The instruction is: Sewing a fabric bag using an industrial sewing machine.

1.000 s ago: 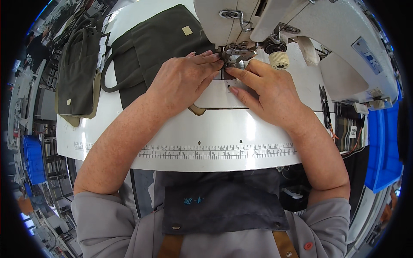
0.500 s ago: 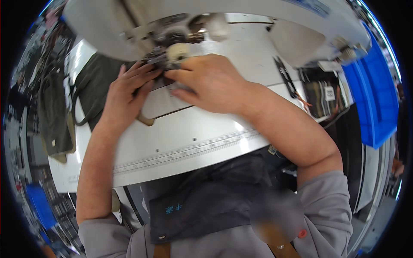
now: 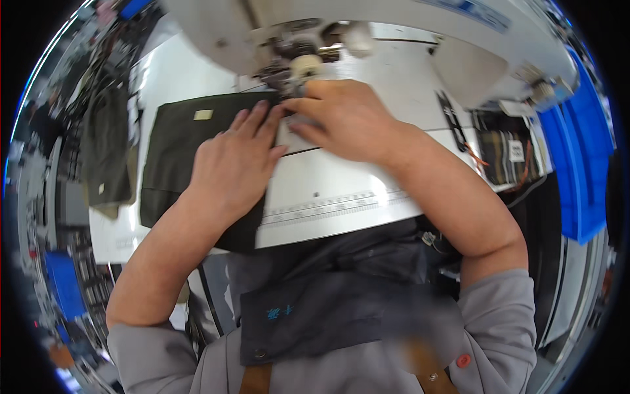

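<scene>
A dark green piece of cloth (image 3: 172,154) with a small pale label lies on the white sewing table, its far right corner close to the needle area. My left hand (image 3: 233,161) rests on the cloth with its fingers stretched toward that corner. At the sewing machine's presser foot area (image 3: 282,75), my right hand (image 3: 351,118) has its fingers bent and drawn together, the index fingertip close to the cloth's corner. Blur and the fingers hide what, if anything, it pinches.
The sewing machine (image 3: 420,23) spans the far side. A printed ruler scale (image 3: 328,209) runs along the table's near edge. Black tweezers (image 3: 450,118) and striped fabric (image 3: 502,151) lie at the right, beside a blue bin (image 3: 577,164). More green cloth (image 3: 106,151) hangs at the left.
The cloth now lies spread flat toward me under my left hand, with its label showing. My left hand has moved nearer and flattened. The whole view has shifted slightly.
</scene>
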Demonstrator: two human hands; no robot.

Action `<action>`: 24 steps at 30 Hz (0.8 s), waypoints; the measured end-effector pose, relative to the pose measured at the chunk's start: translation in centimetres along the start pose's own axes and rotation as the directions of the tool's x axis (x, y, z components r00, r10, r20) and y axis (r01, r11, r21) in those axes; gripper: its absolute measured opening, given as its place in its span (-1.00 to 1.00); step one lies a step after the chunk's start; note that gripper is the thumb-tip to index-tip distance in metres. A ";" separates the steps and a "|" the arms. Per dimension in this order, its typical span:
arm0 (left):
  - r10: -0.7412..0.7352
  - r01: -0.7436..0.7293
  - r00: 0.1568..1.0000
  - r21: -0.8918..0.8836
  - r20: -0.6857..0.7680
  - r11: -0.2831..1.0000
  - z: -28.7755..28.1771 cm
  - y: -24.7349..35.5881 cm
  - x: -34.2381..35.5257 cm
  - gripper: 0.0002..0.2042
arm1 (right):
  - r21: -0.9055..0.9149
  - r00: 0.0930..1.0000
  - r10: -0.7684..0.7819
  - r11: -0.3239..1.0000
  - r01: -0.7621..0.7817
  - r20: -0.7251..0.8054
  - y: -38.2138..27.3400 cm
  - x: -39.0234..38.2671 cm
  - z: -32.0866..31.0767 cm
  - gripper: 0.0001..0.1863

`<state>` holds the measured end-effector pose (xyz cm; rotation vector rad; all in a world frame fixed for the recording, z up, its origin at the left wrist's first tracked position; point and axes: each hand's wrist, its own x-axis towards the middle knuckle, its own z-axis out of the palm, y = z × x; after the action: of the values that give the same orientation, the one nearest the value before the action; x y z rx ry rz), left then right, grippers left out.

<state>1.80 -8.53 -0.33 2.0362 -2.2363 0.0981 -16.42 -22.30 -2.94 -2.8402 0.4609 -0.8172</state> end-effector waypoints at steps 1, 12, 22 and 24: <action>0.027 -0.025 0.999 0.058 -0.027 0.998 -0.3 -0.1 0.1 -0.51 | -0.008 1.000 0.010 1.000 -0.010 0.012 -0.2 0.0 -0.2 -0.71; 0.201 -0.213 0.977 -0.345 -0.071 0.914 1.3 -4.7 0.4 -0.49 | -0.033 0.999 -0.002 0.999 0.003 0.038 -0.8 0.3 -0.4 -0.68; 0.186 -0.210 0.977 -0.313 -0.104 0.926 1.8 -4.6 0.6 -0.46 | -0.037 1.000 -0.010 0.999 0.009 -0.012 0.0 0.4 -0.7 -0.78; 0.188 -0.207 0.978 -0.312 -0.090 0.927 1.7 -4.6 0.5 -0.46 | -0.036 1.000 -0.001 0.999 0.001 -0.005 0.0 0.4 -0.6 -0.78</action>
<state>6.24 -9.65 -2.09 1.6208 -2.2420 -0.1751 -16.47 -22.48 -2.25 -2.8719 0.4796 -0.8246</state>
